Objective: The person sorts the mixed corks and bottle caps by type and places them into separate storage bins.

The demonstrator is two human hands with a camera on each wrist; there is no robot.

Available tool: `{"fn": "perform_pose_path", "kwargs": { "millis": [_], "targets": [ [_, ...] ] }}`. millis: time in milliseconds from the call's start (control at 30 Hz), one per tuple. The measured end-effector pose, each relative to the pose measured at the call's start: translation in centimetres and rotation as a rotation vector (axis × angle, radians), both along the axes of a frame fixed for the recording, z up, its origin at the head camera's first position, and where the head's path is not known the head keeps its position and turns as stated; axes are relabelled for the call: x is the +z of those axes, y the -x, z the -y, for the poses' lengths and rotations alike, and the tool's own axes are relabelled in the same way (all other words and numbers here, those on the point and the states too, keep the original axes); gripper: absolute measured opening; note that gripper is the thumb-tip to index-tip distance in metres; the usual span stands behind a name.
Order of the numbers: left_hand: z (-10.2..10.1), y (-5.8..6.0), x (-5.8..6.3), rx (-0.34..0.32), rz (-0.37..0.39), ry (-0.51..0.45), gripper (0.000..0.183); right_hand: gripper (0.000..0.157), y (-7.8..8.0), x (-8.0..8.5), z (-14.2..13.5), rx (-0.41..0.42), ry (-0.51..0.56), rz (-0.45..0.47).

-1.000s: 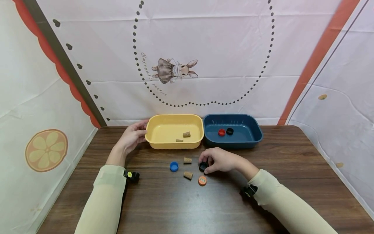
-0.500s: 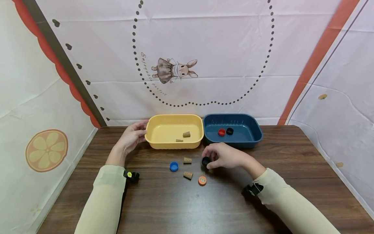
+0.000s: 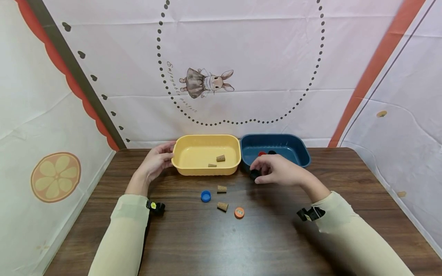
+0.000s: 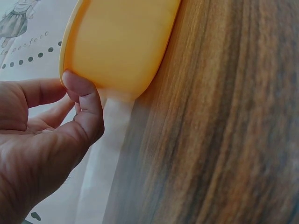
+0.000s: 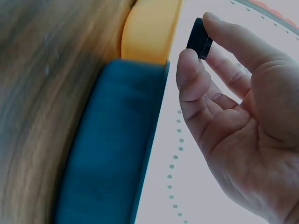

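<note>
From my seat I've got the right hand [image 3: 279,170] pinching a black cap [image 3: 254,174] between thumb and fingertips, lifted off the table [image 3: 193,245] right by the near-left corner of the blue tub [image 3: 291,154]. My left hand [image 3: 153,161] is over on the far left, thumb and fingers gripping the left end of the yellow tub [image 3: 193,151], so the two hands are well apart. The tubs sit side by side, yellow one on the left with two small corks [image 3: 220,158] inside, blue one with a red cap [image 3: 262,153] and a second black one [image 3: 272,152], both partly hidden behind my knuckles. Nearer me there's a blue cap [image 3: 205,196] and an orange cap [image 3: 239,213].
</note>
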State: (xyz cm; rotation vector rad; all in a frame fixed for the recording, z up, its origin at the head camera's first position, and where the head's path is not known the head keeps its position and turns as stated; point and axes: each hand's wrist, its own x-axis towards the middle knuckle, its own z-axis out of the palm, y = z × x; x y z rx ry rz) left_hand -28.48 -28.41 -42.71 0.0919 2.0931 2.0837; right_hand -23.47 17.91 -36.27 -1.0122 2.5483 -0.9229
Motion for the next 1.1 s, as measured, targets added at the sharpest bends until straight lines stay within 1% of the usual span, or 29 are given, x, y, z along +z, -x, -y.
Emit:
{"fn": "perform_pose_path", "kwargs": {
  "millis": [133,400,500,700,867,1100],
  "targets": [
    [0.0,0.0,0.0,0.000,-0.004,0.002,0.059,0.035,0.5,0.3,-1.1,-0.037,-0.001,-0.012],
    [0.1,0.0,0.0,0.000,0.000,0.010,0.058,0.034,2.1,0.8,-3.4,-0.104,-0.018,-0.059],
    [0.1,0.0,0.0,-0.002,-0.001,0.012,0.058,0.033,2.7,0.9,-4.3,-0.133,-0.027,-0.059],
    [0.2,0.1,0.0,-0.008,-0.007,0.017,0.058,0.037,3.9,0.7,-6.0,-0.192,-0.042,-0.044],
    [0.1,0.0,0.0,-0.008,-0.005,0.022,0.058,0.037,4.9,0.4,-7.0,-0.243,-0.093,-0.052],
    [0.1,0.0,0.1,-0.011,-0.006,0.020,0.059,0.033,6.3,0.0,-7.5,-0.266,-0.158,-0.058]
  ]
}}
